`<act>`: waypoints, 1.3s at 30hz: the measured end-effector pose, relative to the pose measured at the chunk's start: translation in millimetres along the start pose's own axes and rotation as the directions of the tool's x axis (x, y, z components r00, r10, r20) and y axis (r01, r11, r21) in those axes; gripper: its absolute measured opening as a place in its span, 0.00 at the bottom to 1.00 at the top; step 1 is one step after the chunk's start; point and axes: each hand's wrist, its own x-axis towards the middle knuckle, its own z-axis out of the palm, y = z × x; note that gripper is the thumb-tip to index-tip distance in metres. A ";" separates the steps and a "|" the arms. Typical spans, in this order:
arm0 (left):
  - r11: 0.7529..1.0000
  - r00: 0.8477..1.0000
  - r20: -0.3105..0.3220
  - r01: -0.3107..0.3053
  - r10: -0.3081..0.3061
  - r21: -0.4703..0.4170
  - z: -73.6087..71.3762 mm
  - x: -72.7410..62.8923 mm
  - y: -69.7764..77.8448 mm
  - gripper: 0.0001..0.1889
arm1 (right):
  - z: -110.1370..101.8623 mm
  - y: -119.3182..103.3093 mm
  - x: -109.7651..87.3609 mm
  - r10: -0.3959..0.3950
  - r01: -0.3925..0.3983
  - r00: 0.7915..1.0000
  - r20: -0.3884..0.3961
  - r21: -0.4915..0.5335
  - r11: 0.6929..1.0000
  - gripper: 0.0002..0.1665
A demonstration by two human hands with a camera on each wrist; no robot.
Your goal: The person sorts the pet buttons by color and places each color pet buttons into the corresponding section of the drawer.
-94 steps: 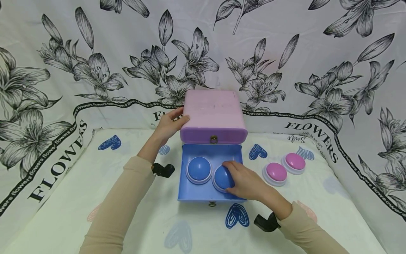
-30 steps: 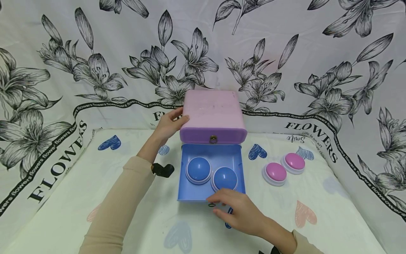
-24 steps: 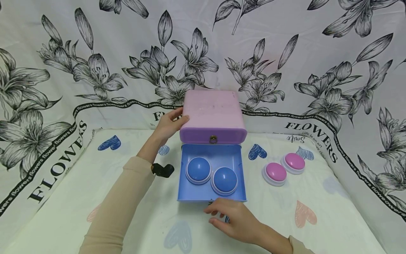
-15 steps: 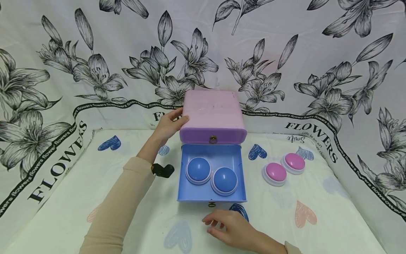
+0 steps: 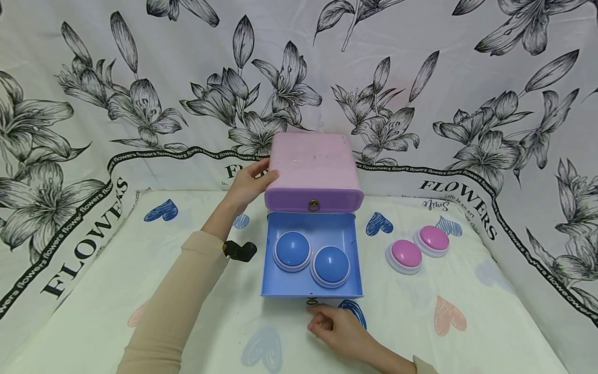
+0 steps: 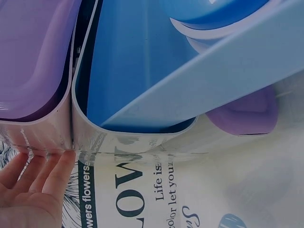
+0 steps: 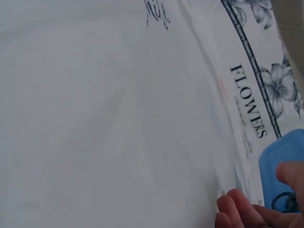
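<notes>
My left hand [image 5: 247, 187] rests against the left side of a pink and purple drawer box [image 5: 315, 161]; the left wrist view shows its fingers [image 6: 57, 173] fairly straight along the wall. The lower blue drawer [image 5: 308, 288] is pulled out. In it sit two blue domed buttons with white bases, a left button [image 5: 293, 249] and a right button [image 5: 331, 266]. My right hand [image 5: 343, 330] is just in front of that drawer, index finger extended close to the metal ring pull [image 5: 312, 301]. Its other fingers are bent and hold nothing. Contact with the ring is unclear.
Two pink domed buttons on white bases, a nearer button [image 5: 406, 254] and a farther button [image 5: 433, 239], lie right of the drawer. The purple upper drawer front with its knob [image 5: 314, 205] is closed. A flowered cloth [image 5: 397, 31] hangs behind.
My right hand let go of the right blue button, leaving it in the drawer, and drew back toward the front. Its index finger now points at the ring pull. The left hand stays put.
</notes>
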 end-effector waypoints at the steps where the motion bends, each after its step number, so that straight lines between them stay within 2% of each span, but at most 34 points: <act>1: 1.000 1.000 0.001 0.000 0.000 0.004 0.6 -2.2 2.9 0.32 | 0.0 0.6 0.6 0.023 -0.023 1.000 0.002 0.010 1.000 0.19; 6: 1.000 1.000 0.003 -0.001 0.001 0.013 1.3 -6.1 7.5 0.32 | -1.4 3.7 3.3 0.116 -0.118 0.993 0.032 0.082 0.990 0.21; 13: 1.000 1.000 -0.008 -0.012 0.012 -0.010 -1.7 9.6 -12.4 0.33 | -2.1 7.0 5.0 0.159 -0.174 0.983 0.087 0.214 0.961 0.19; 18: 1.000 1.000 -0.014 -0.019 0.019 -0.002 -1.8 12.1 -16.6 0.33 | -1.5 5.4 7.2 0.187 -0.209 0.977 0.099 0.314 0.926 0.21; 21: 1.000 1.000 -0.011 -0.012 0.012 0.006 -1.7 10.6 -13.9 0.33 | -0.5 3.0 9.0 0.189 -0.208 0.978 0.088 0.361 0.909 0.21; 28: 1.000 1.000 0.004 -0.010 0.010 0.020 2.2 -7.6 9.5 0.32 | 1.0 -2.0 12.8 0.242 -0.232 0.970 0.022 0.377 0.897 0.19; 32: 1.000 1.000 0.005 -0.011 0.011 0.012 2.1 -7.6 10.1 0.32 | -0.9 -4.2 12.9 0.257 -0.239 0.966 0.005 0.390 0.889 0.19; 39: 1.000 1.000 0.000 -0.006 0.006 0.019 1.8 -7.2 9.6 0.32 | 1.4 -2.7 13.5 0.245 -0.233 0.969 0.028 0.427 0.874 0.18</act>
